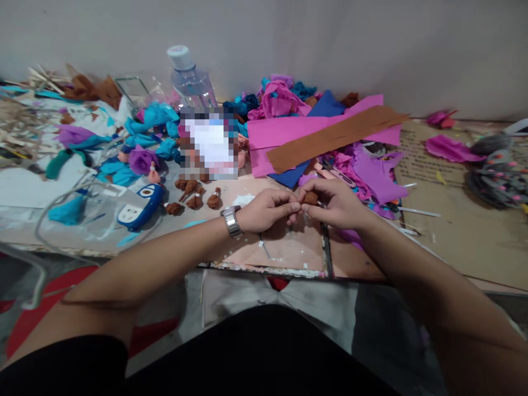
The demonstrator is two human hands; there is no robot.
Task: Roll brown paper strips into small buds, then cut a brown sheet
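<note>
Both of my hands meet over the table in front of me, pinching a small brown crepe paper flower (310, 198) between them. My left hand (268, 210), with a metal watch on its wrist, grips the flower's lower end between thumb and forefinger. Around its upper part curl the thumb and fingers of my right hand (334, 203). To the left lie several similar brown crepe paper flowers (193, 201), some with white-wrapped ends. Just behind my hands, a brown paper strip (330, 138) rests across pink sheets (260, 151) and a blue sheet (284, 177).
A clear bottle (192, 82) with a white cap stands at the back. Left are a blue-and-white power socket (141, 208), cables and teal paper pieces (68, 212). Purple scraps (377, 173) lie right, near cardboard (437, 214) and a dark round object with pink dots (501, 179).
</note>
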